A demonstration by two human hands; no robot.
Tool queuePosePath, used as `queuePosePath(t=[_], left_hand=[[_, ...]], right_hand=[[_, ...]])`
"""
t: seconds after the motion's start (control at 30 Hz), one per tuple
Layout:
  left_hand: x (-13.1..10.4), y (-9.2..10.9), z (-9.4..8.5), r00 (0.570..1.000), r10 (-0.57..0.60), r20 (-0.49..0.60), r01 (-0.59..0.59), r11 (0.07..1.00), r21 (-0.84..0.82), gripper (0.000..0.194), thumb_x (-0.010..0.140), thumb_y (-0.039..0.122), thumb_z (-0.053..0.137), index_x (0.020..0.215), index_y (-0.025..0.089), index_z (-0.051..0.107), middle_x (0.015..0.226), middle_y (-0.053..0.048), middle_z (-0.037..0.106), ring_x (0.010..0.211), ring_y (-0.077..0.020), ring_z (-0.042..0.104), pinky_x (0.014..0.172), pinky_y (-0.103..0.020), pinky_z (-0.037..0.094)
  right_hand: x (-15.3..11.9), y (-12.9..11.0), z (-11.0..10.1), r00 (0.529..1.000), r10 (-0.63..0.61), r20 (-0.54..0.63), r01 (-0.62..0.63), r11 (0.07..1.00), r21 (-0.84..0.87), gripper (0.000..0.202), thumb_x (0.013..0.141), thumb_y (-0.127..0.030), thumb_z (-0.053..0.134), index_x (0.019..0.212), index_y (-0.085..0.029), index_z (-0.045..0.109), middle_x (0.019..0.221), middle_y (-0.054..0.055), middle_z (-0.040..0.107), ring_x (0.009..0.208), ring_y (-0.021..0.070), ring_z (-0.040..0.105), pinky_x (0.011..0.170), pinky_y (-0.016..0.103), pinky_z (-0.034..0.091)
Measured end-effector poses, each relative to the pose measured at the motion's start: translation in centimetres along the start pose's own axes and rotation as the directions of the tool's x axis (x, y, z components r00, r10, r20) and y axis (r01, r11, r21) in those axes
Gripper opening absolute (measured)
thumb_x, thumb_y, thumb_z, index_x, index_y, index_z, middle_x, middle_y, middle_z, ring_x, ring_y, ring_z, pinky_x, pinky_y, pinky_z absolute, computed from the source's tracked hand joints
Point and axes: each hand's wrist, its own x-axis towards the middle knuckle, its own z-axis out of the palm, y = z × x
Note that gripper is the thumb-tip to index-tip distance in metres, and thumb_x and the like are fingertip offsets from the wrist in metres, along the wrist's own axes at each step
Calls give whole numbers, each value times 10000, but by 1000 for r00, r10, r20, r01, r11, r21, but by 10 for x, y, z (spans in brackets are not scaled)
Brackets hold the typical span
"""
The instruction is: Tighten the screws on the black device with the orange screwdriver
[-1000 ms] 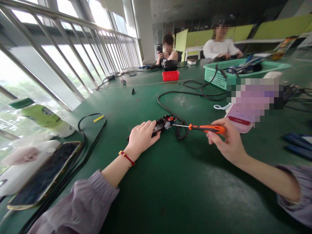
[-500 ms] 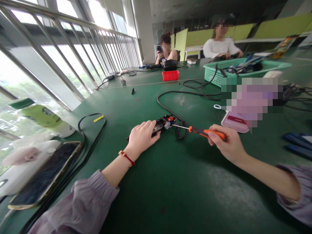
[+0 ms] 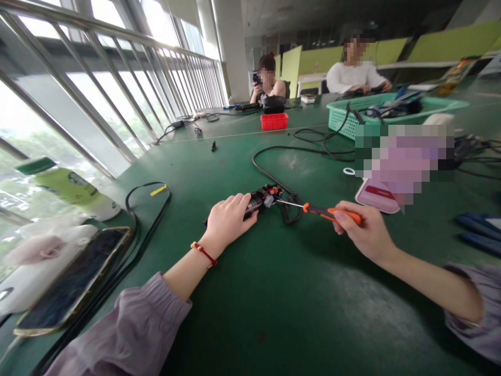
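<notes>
My left hand (image 3: 229, 219), with a red cord bracelet at the wrist, is closed over a dark elongated device (image 3: 256, 202) lying on the green table. Grey, red and blue parts show at the device's right end; its exact kind is unclear, and my palm covers its middle. In my right hand (image 3: 366, 230) is a screwdriver (image 3: 332, 213) with an orange and black handle. Its thin shaft points left, and the tip is at the device's exposed end; whether it touches a screw is too small to tell. A black cable (image 3: 289, 216) lies just behind the shaft.
A phone (image 3: 74, 282), black cords and a bottle (image 3: 72, 190) are at left beside the railing. Farther back stand a red box (image 3: 274, 121) and a green basket (image 3: 340, 116) of tools. A pink phone (image 3: 378, 196) and blue-handled tool (image 3: 479, 235) lie right. Two people sit opposite.
</notes>
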Motion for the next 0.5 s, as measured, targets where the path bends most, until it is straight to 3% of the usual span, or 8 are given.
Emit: queuePosePath(t=[0.1, 0.17, 0.27, 0.37, 0.43, 0.5], left_hand=[[0, 0, 0, 1000, 3, 1, -3, 1000, -2, 307, 847, 379, 421, 1048, 169, 519, 865, -30, 614, 784, -186, 588, 615, -299, 422], [0, 0, 0, 1000, 4, 0, -4, 1000, 0, 309, 848, 382, 418, 1047, 169, 520, 865, -29, 614, 782, -188, 588, 613, -303, 423], [0, 0, -1, 1000, -2, 3, 2, 1000, -1, 313, 850, 383, 416, 1054, 170, 518, 867, -33, 615, 796, -189, 588, 621, -300, 424], [0, 1, -1, 1000, -7, 6, 7, 1000, -5, 312, 852, 380, 411, 1057, 170, 516, 873, -38, 617, 808, -187, 588, 630, -293, 424], [0, 1, -2, 1000, -7, 9, 7, 1000, -4, 313, 854, 381, 406, 1059, 170, 514, 877, -39, 619, 805, -186, 588, 629, -292, 424], [0, 1, -2, 1000, -7, 14, 7, 1000, 3, 315, 855, 385, 404, 1059, 170, 514, 881, -41, 622, 803, -186, 588, 628, -290, 423]], right_hand=[[0, 1, 2, 991, -43, -128, 49, 998, 47, 117, 791, -290, 560, 770, -206, 480, 597, -38, 491, 513, 104, 464, 539, 274, 369], [0, 2, 3, 982, -64, -176, 80, 993, 89, 157, 773, -265, 580, 869, -215, 466, 650, -35, 513, 544, 111, 487, 564, 280, 394], [0, 1, 2, 989, -58, -136, 67, 996, 63, 123, 788, -295, 560, 764, -207, 478, 612, -32, 500, 528, 109, 471, 533, 273, 369], [0, 0, 0, 1000, 1, -7, -1, 1000, -9, 329, 839, -343, 479, 549, -197, 424, 497, -31, 438, 457, 93, 403, 483, 271, 307], [0, 0, 0, 1000, 19, -17, -19, 1000, -7, 310, 839, -347, 481, 570, -198, 438, 494, -34, 438, 455, 93, 404, 483, 269, 316], [0, 0, 1, 994, 2, -106, 2, 999, 41, 161, 804, -327, 541, 718, -206, 479, 563, -36, 483, 496, 104, 453, 510, 269, 365]])
